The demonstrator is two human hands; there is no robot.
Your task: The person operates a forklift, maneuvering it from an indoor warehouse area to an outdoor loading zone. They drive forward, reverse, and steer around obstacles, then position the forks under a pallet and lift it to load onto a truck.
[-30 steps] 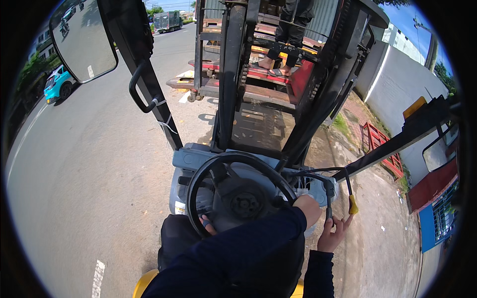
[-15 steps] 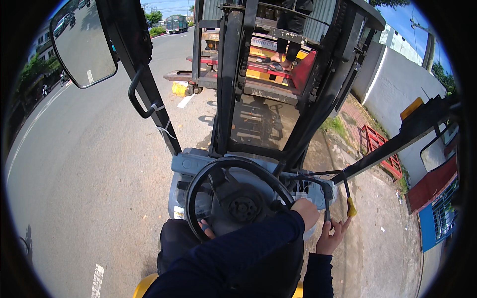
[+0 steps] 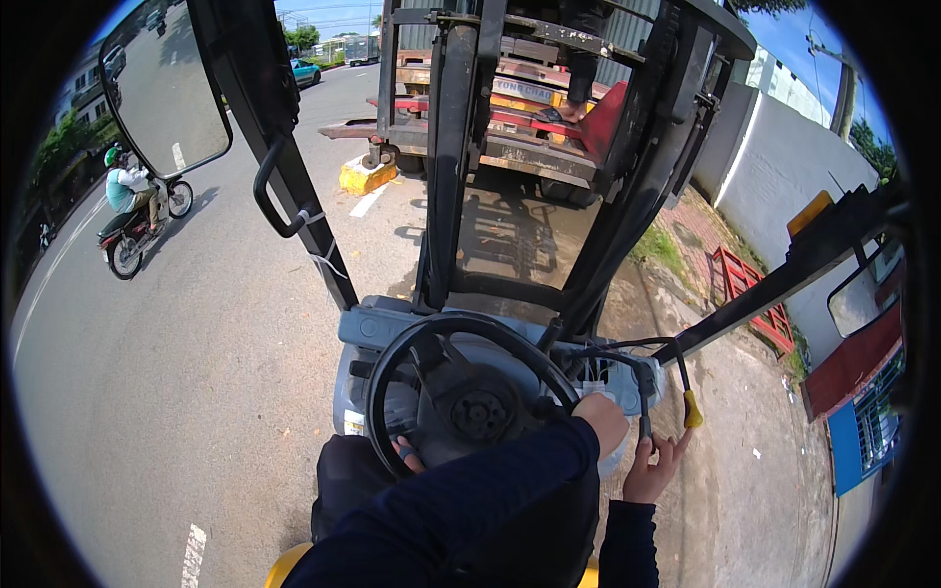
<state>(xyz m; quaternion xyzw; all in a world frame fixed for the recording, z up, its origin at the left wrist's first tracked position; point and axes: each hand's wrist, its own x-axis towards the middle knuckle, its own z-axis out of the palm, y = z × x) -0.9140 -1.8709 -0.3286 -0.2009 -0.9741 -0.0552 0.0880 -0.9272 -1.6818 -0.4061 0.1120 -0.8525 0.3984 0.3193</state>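
My left forearm crosses in front of the black steering wheel (image 3: 387, 343), and my left hand (image 3: 600, 419) is closed on the right side of its rim. To the right of it, my right hand (image 3: 655, 468) has its thumb and fingers at the lower end of a black lever (image 3: 645, 416). One finger stretches up to the tip of a yellow-knobbed lever (image 3: 693, 410). Behind the wheel's lower left rim shows a bit of bare skin (image 3: 407, 453) with a dark strap, perhaps a foot.
Ahead, past the forklift mast (image 3: 453, 157), a person's legs (image 3: 580, 73) stand on a red and yellow platform (image 3: 529, 113). A yellow block (image 3: 368, 178) lies on the road. A motorcycle rider (image 3: 132, 191) passes left. Right are a white wall (image 3: 784, 162) and a red frame (image 3: 750, 294).
The platform beyond the mast has risen in view, showing wheels beneath it. A motorcycle and a teal car have come into view at the left. My hands have barely moved.
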